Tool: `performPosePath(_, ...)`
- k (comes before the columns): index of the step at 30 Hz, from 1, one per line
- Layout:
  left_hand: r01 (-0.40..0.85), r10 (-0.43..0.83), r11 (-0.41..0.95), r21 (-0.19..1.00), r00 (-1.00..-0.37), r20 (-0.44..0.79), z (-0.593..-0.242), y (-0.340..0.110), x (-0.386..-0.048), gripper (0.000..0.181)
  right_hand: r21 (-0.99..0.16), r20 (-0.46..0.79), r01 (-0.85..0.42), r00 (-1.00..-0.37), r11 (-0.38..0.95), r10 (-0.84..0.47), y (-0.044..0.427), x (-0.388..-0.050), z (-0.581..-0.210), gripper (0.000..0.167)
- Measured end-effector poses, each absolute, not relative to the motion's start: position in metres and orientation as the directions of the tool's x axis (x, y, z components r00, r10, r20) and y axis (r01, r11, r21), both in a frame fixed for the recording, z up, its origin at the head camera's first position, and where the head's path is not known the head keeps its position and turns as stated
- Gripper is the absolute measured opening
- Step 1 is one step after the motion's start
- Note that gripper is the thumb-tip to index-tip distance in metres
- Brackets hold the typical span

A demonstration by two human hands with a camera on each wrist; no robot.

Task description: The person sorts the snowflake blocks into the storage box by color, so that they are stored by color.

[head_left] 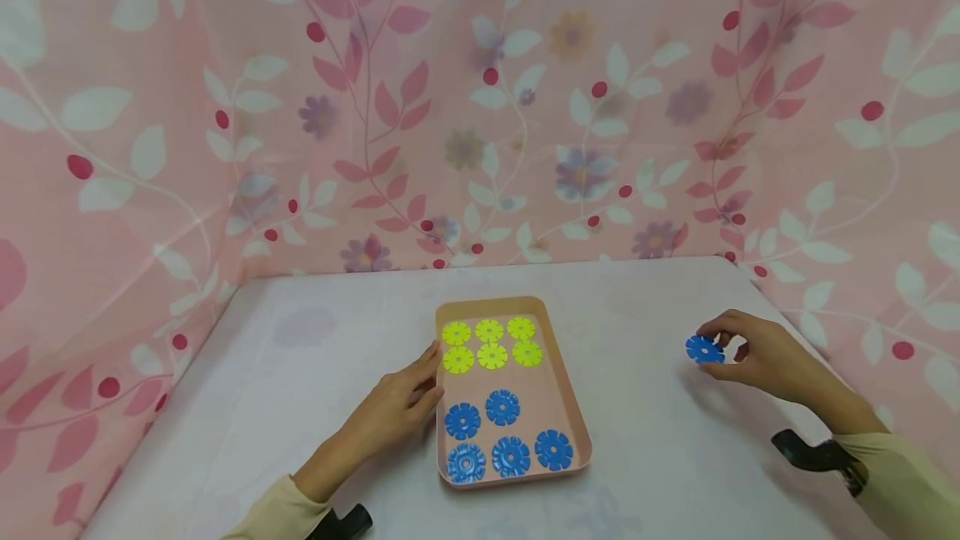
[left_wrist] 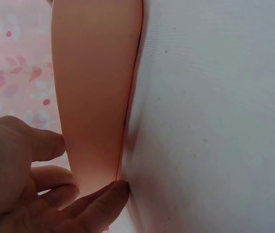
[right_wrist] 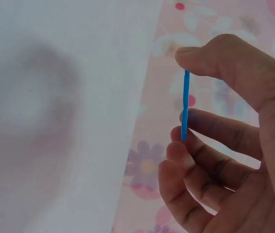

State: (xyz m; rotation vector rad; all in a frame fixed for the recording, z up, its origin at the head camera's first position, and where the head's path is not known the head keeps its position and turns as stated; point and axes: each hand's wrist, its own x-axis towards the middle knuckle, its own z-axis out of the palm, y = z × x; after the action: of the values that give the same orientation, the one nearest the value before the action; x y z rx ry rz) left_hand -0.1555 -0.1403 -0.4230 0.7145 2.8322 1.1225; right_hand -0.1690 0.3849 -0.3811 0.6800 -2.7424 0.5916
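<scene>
A pink tray [head_left: 572, 394] stands on the table, holding several yellow-green notched discs [head_left: 491, 356] in two rows at its far end. Several blue notched discs [head_left: 512, 457] lie in its near half. Against the tray's left side rest the fingertips of my left hand [head_left: 390, 411]; the left wrist view shows them touching the outer wall [left_wrist: 96, 97]. Well to the right of the tray, my right hand [head_left: 772, 361] pinches one blue notched disc [head_left: 705, 349] above the table. Seen edge-on in the right wrist view, that disc [right_wrist: 185, 107] is thin, between thumb and fingers.
A white cloth covers the table [head_left: 300, 390]. Pink floral fabric [head_left: 510, 107] hangs behind the table and along both sides. Dark curved mounts [head_left: 810, 450] sit at both wrists.
</scene>
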Motion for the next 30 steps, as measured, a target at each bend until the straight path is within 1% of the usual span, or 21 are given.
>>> performPosePath(11, 0.404, 0.407, 0.652, 0.641, -0.901, 0.153, -0.424, -0.139, -0.155, 0.062, -0.337, 0.349, -0.518, -0.844, 0.786, -0.407, 0.372, -0.174, -0.374, 0.044)
performPosePath(18, 0.41, 0.414, 0.644, 0.646, -0.897, 0.156, -0.424, -0.14, -0.155, 0.062, -0.355, 0.34, -0.521, -0.846, 0.777, -0.412, 0.365, -0.175, -0.368, 0.044)
performPosePath(30, 0.41, 0.42, 0.646, 0.644, -0.895, 0.148, -0.425, -0.141, -0.155, 0.063, -0.37, 0.36, -0.563, -0.82, 0.739, -0.445, 0.348, -0.175, -0.359, 0.041)
